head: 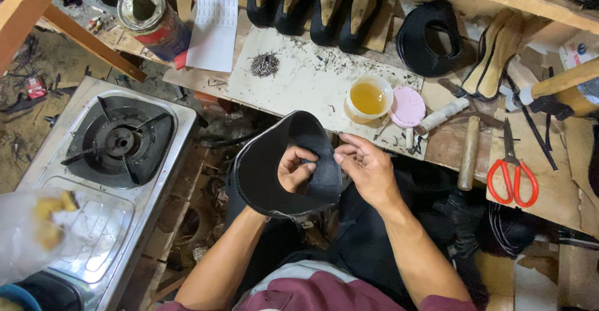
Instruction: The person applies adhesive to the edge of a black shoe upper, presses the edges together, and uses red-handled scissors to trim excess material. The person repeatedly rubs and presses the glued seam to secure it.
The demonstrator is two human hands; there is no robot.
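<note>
Far left: gas stove (118, 141), single burner, w/ clear plastic bag (37, 230) at its near corner. Ctr: black shoe upper (274, 161), held above the lap, just in front of the workbench (312, 86). Material looks thin, soft, light; it folds readily, so best gripped at the edge or collar, not the mid panel. Left hand (296, 169) sits inside the opening, fingers curled, pinching the inner edge. Right hand (367, 167) is at the outer edge, fingers narrowly bent, thumb and forefinger on the material. Both forearms angle in from below. Right of ctr: cup of yellow liquid (368, 97), pink lid (407, 106). Far right: red-handled scissors (513, 172).
</note>
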